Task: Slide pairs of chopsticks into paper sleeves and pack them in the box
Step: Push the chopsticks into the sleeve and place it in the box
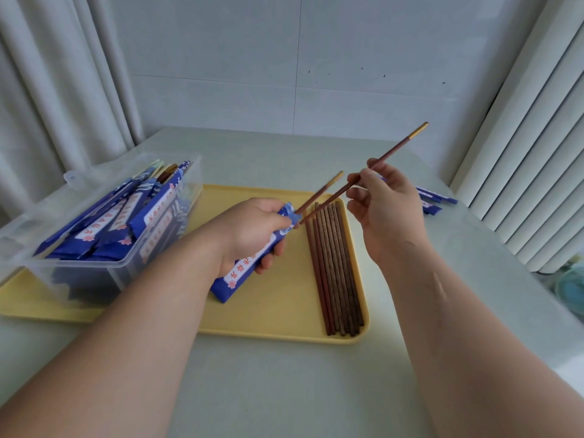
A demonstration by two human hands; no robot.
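The left hand (252,229) grips a blue paper sleeve (243,268) with one chopstick (319,193) poking from its mouth. The right hand (387,213) pinches a second chopstick (401,143), its tip at that mouth. Loose chopsticks (335,270) lie on the yellow tray (278,311) between the hands. The clear box (79,279) sits left of the left hand.

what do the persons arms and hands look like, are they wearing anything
Both the left hand and the right hand are bare: no gloves, rings, watch or bracelet in view. Both forearms are uncovered right to the frame edge, with no sleeves showing. A thin, faint line runs along the right forearm.
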